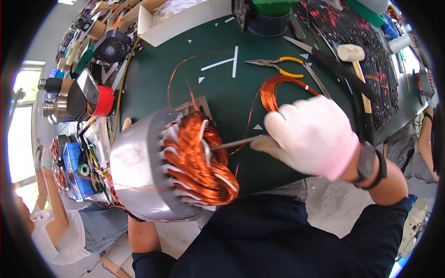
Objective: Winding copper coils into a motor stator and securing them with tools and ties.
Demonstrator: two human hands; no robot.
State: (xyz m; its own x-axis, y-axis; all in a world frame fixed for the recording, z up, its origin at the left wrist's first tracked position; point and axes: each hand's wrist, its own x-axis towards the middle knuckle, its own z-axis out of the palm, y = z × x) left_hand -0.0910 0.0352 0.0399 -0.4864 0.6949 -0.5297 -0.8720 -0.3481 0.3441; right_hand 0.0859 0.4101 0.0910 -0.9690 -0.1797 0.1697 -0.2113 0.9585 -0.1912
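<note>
A silver motor stator [134,167] lies on its side at the front of the table, with copper windings [192,162] bulging from its right end. White insulating strips show between the coils. My right hand [315,134], in a white glove with a pink cuff, is closed around a thin metal rod [238,142]. The rod's far end reaches in among the windings. My left hand [126,123] is behind the stator; only a bare fingertip shows past its edge, and the other fingers are hidden. Beyond my right hand lies a bundled coil of copper wire [273,90], partly covered by the glove.
On the green table [153,83] are yellow-handled pliers [278,62], a mallet [354,60], a long knife-like blade [299,45] and white scraps. A white box [185,21], a small fan [111,46] and a red phone holder [103,103] stand farther left. Other people sit at both sides.
</note>
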